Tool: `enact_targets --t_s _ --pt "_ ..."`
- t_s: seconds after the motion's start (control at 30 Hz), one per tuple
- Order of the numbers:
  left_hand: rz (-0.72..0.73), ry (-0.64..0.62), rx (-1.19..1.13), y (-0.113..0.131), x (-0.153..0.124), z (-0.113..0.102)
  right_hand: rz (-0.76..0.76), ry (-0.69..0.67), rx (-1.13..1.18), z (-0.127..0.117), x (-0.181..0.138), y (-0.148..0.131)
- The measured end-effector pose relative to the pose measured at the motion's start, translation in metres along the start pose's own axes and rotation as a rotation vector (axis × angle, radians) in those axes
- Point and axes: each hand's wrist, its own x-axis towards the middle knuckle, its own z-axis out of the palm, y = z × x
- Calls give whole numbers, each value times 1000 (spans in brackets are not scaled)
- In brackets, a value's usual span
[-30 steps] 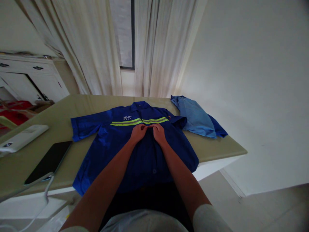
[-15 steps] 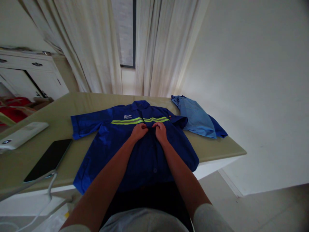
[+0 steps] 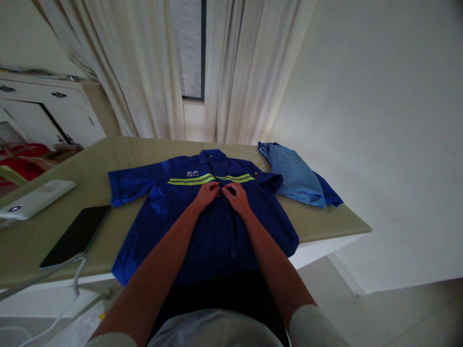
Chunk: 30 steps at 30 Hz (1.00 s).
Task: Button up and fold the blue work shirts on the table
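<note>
A dark blue short-sleeved work shirt (image 3: 181,217) lies front up on the table, its collar pointing away from me. A yellow-green reflective stripe (image 3: 193,180) crosses its chest below a small white printed logo. My left hand (image 3: 208,193) pinches the front edge of the shirt just under the stripe. Close beside it, my right hand (image 3: 237,196) also pinches the front opening, thumb and forefinger together. The fingertips hide the exact bit of cloth or button between them. Lower on the front, a button (image 3: 233,253) shows.
Folded light and dark blue clothing (image 3: 294,176) lies at the table's right. On the left are a black phone (image 3: 75,236), a white device (image 3: 38,198) and a white cable (image 3: 75,279). The greenish tabletop (image 3: 144,147) ends before the curtains (image 3: 144,72).
My right hand has moved left, closer to my left hand at the shirt's front opening. The shirt lies as before; the view has shifted slightly.
</note>
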Motion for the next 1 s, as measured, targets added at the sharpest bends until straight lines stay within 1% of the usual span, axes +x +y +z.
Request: enact_targets --t_s 0.17,0.33,0.4,0.5,0.63,0.73,0.87,1.0 --pt "12 -14 31 -1 0 0 70 -28 -92 0 0 4" --pt "121 -31 296 -4 -3 -1 24 -102 -113 -1 0 4" --pt "141 -11 379 -4 -4 -1 31 -137 -130 0 0 4" --pt "150 33 442 -4 -5 1 43 -180 -151 2 0 3" --pt "186 42 463 -2 -6 3 68 -170 -204 2 -1 -2" --pt "171 52 433 -1 -6 4 77 -148 -259 2 -4 -7" --pt "132 77 399 -2 -8 4 92 -193 -313 0 -6 -12" --pt "152 52 420 -1 -10 2 85 -213 -322 -3 -8 -16"
